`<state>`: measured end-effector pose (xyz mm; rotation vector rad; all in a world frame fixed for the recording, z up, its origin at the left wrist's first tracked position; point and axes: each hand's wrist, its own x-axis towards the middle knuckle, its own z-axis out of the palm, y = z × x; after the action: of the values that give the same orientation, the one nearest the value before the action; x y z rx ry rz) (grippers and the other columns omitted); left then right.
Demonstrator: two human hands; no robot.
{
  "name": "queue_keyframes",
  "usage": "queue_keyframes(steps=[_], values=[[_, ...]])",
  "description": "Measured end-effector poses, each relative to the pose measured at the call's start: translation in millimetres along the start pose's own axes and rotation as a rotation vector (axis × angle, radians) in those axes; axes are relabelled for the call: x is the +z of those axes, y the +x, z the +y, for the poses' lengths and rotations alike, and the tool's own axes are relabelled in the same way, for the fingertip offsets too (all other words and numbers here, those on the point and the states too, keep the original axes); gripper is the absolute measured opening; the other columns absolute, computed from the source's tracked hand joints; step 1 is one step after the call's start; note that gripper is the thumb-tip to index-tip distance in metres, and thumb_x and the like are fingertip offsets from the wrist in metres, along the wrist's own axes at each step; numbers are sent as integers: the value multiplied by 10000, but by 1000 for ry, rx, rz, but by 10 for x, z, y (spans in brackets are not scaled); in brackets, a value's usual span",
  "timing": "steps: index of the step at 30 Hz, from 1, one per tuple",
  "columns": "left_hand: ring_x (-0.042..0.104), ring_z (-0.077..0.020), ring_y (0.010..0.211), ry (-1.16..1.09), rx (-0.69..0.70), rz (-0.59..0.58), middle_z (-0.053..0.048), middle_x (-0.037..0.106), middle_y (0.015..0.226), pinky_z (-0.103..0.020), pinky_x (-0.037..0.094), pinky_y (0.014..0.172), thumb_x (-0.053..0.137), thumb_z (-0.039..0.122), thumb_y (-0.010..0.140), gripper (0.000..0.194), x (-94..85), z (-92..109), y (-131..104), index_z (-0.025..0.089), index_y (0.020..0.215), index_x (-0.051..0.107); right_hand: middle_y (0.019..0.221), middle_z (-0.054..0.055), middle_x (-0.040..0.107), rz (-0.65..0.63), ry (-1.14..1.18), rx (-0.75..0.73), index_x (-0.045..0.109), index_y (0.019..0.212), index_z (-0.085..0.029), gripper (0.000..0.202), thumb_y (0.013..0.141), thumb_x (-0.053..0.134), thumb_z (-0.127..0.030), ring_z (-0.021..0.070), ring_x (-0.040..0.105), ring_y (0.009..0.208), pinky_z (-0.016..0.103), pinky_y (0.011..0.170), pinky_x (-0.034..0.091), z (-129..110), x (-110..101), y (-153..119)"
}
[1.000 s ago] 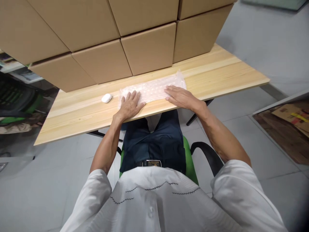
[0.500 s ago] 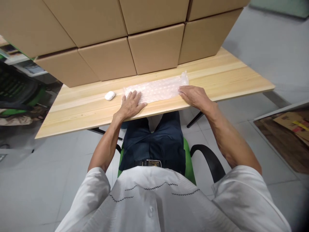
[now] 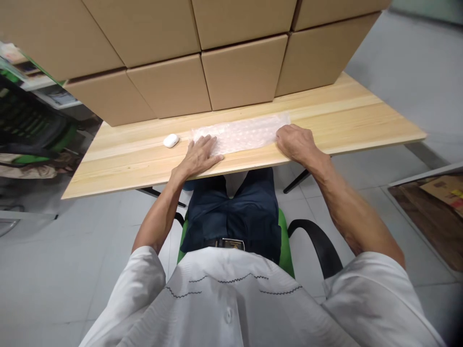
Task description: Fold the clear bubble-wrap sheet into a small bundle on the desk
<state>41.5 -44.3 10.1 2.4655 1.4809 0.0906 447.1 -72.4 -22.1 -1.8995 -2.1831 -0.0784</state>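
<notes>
A flat strip of pinkish, translucent bubble wrap (image 3: 246, 134) lies on the light wooden table (image 3: 361, 120), near its front edge. Spread over the strip's left end is my left hand (image 3: 199, 155), its fingers apart and its thumb on the wood. My right hand (image 3: 295, 143) has its fingers curled at the strip's right end, closed on the wrap's edge. To the left of my left hand sits a small white rounded case (image 3: 171, 140), touched by neither hand.
Stacked brown cardboard boxes (image 3: 242, 72) stand along the table's back. A dark and green chair (image 3: 36, 120) and shelves are at the far left. Flattened cardboard (image 3: 443, 193) lies at the right on the floor. A black armrest (image 3: 318, 246) is beside my right side.
The fingers of my right hand have curled further at the strip's right end, and the raised corner there now lies lower. The whole view has shifted slightly.
</notes>
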Motion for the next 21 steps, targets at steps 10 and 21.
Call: queue_keyframes(steps=[10, 21], values=[[611, -333, 1898, 45, 74, 174, -172, 668, 2001, -546, 334, 1662, 545, 368, 1207, 739, 77, -72, -77, 141, 1896, 686, 1405, 220, 954, 11, 157, 75, 892, 1511, -256, 561, 1163, 476, -399, 539, 867, 1350, 744, 1196, 705, 269, -188, -44], [900, -362, 1382, -143, 58, 307, -150, 972, 1413, -512, 701, 1285, 519, 409, 1193, 490, 75, -186, -183, 223, 1229, 970, 1857, 237, 767, -23, 245, -113, 717, 1810, -199, 891, 1121, 671, -763, 527, 726, 1733, 725, 1446, 613, 454, -174, -476]])
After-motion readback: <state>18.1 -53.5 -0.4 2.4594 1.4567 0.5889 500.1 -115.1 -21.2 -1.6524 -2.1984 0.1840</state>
